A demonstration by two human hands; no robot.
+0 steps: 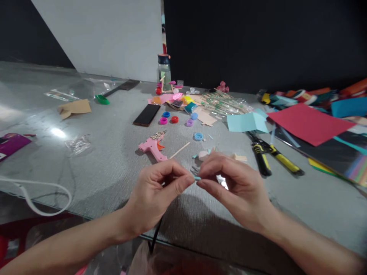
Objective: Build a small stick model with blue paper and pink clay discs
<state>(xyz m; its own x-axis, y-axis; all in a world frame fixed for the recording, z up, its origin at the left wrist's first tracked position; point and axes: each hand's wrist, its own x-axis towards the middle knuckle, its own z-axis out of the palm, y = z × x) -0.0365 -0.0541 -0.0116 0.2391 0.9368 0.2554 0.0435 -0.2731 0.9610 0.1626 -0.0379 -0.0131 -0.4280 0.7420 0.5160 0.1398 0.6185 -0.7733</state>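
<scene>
A small light-blue strip (197,178), perhaps paper, shows between my two hands above the near part of the table. My left hand (160,191) pinches one end of it between thumb and forefinger. At the other end, the thumb and fingertips of my right hand (236,189) close on it. Most of the strip is hidden by the fingers. Just beyond my left hand lies a pink glue gun (151,148) with a leopard-print tip end. A thin wooden stick (179,150) rests beside it. Past my right hand are small pale scraps and a blue bottle cap (198,136).
Yellow-black pliers (265,152) and a red paper sheet (311,122) lie to the right. A black phone (146,114), several bottle caps (174,119) and bagged wooden sticks (223,102) sit farther back. A water bottle (164,68) stands behind. A white cable (43,183) loops at left.
</scene>
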